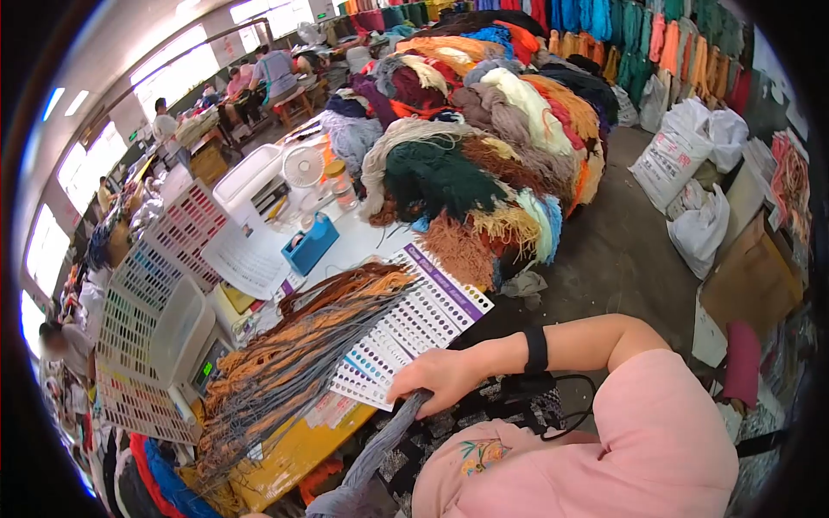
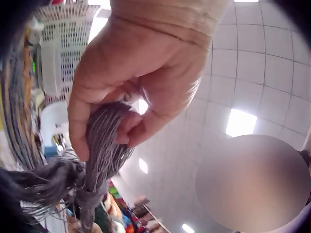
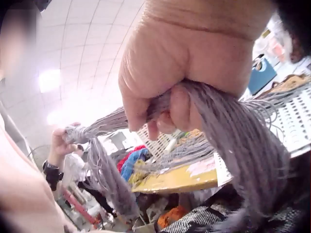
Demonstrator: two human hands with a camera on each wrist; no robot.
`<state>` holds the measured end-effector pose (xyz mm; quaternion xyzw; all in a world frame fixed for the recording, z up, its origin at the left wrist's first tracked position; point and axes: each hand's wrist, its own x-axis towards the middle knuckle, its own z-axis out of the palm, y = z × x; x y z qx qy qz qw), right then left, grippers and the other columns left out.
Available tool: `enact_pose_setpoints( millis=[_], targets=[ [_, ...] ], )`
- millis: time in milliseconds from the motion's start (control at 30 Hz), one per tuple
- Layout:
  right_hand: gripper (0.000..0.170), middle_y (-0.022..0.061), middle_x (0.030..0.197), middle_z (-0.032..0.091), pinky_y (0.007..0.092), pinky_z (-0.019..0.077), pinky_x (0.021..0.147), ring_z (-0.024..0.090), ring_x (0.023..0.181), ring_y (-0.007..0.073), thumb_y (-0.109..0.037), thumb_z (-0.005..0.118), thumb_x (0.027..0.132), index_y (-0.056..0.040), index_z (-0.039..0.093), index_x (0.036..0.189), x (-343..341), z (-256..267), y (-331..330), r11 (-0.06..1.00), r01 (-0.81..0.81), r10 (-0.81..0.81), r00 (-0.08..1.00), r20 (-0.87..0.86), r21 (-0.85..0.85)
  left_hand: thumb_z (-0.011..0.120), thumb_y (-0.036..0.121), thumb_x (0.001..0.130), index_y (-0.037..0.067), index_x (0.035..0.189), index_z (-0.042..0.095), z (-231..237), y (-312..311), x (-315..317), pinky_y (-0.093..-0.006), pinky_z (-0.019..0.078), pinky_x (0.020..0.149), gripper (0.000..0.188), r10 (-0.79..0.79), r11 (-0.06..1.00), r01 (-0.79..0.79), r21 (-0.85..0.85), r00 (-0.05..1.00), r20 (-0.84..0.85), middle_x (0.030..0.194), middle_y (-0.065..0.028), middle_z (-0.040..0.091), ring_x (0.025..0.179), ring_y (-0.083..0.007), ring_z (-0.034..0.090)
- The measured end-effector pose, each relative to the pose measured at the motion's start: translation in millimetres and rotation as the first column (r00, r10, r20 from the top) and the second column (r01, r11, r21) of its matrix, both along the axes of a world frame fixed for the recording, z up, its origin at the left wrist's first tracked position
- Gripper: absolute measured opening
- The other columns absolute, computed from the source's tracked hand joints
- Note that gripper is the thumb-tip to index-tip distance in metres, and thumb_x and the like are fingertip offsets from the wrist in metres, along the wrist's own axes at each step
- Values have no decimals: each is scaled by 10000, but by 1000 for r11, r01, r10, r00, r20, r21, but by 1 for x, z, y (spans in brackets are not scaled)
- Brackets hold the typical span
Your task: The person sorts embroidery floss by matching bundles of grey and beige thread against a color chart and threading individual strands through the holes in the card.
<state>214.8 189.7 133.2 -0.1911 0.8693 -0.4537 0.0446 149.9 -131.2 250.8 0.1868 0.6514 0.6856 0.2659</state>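
A grey yarn hank (image 1: 371, 459) stretches between my two hands. My right hand (image 1: 442, 380) grips one part of it beside the table's front edge; in the right wrist view a thick tail of strands (image 3: 243, 141) hangs down past that hand. Curled fingers of my left hand (image 2: 141, 63) hold the looped end of the hank (image 2: 104, 141), and below them the yarn is gathered into a knot-like bunch. The right wrist view also shows the left hand (image 3: 60, 143) at the far end, with more strands dangling under it. In the head view the left hand is hidden.
Brown, orange and grey yarn strands (image 1: 294, 345) lie across the yellow-edged table (image 1: 298, 449), partly over a colour chart (image 1: 449, 302). Behind are a blue tape dispenser (image 1: 311, 244), a white fan (image 1: 303, 166) and a large yarn heap (image 1: 440, 177). White sacks (image 1: 673, 155) stand right.
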Motion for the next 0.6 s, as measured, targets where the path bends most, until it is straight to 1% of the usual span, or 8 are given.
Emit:
enact_pose_setpoints(
  millis=[67, 133, 167, 200, 333, 433, 567, 600],
  targets=[
    [553, 161, 987, 499, 341, 393, 766, 489, 912, 285, -156, 651, 639, -25, 430, 1129, 6, 23, -3, 992, 78, -114, 871, -477, -95, 588, 29, 676, -13, 923, 460, 8, 38, -2, -169, 276, 423, 281, -191, 978, 209, 17, 922, -338, 728, -39, 477, 487, -57, 388],
    [659, 176, 1136, 409, 322, 364, 840, 446, 984, 315, -155, 629, 676, -15, 300, 1228, 17, 56, -11, 975, -123, 4, 846, -533, -187, 607, 58, 677, -9, 914, 453, 3, 83, -10, -177, 310, 445, 291, -347, 893, 429, -140, 454, -821, 754, -46, 477, 514, -74, 422],
    [639, 186, 1110, 421, 330, 368, 829, 448, 968, 324, -150, 624, 679, 0, 309, 1214, 29, 67, -14, 943, -198, 52, 882, -469, -268, 601, 65, 691, -12, 939, 447, 8, 103, -2, -190, 348, 493, 302, -460, 851, 523, 42, 782, -420, 790, -67, 496, 564, -89, 454],
    [620, 197, 1085, 434, 337, 372, 818, 450, 953, 332, -145, 618, 681, 15, 318, 1200, 40, 72, -13, 896, -267, 108, 907, -407, -356, 595, 71, 706, -15, 964, 441, 12, 122, 11, -203, 386, 542, 312, -542, 829, 508, 233, 833, 109, 826, -87, 515, 614, -104, 487],
    [397, 194, 763, 516, 365, 402, 590, 494, 690, 359, -89, 568, 727, 20, 398, 1068, 102, 93, 55, 982, -158, 170, 978, 123, -105, 574, 99, 756, -17, 1121, 402, 2, 169, 24, -253, 420, 717, 420, -752, 657, 684, 317, 624, 211, 948, -115, 543, 807, -159, 537],
    [398, 142, 864, 569, 304, 430, 672, 542, 762, 215, -147, 623, 703, -16, 464, 1044, 170, 122, 125, 984, 160, -177, 945, 274, 82, 534, 91, 792, -15, 1145, 411, -31, 175, -1, -253, 419, 743, 389, -749, 649, 750, 133, 597, 288, 946, -96, 554, 834, -160, 545],
    [358, 49, 818, 577, 272, 430, 686, 502, 766, 105, -139, 691, 611, -10, 549, 913, 224, 162, 228, 672, 617, -714, 686, 140, 409, 474, 74, 832, -8, 1032, 495, -96, 158, -42, -243, 435, 715, 218, -530, 757, 639, -139, 724, 440, 859, -62, 566, 775, -139, 549],
    [351, 42, 818, 550, 259, 437, 626, 508, 728, 125, -136, 690, 583, -22, 559, 888, 228, 174, 259, 471, 707, -852, 520, 64, 527, 477, 79, 832, -7, 1014, 503, -106, 155, -49, -243, 439, 708, 203, -475, 776, 602, -188, 754, 454, 844, -58, 566, 761, -136, 548]
  ],
)
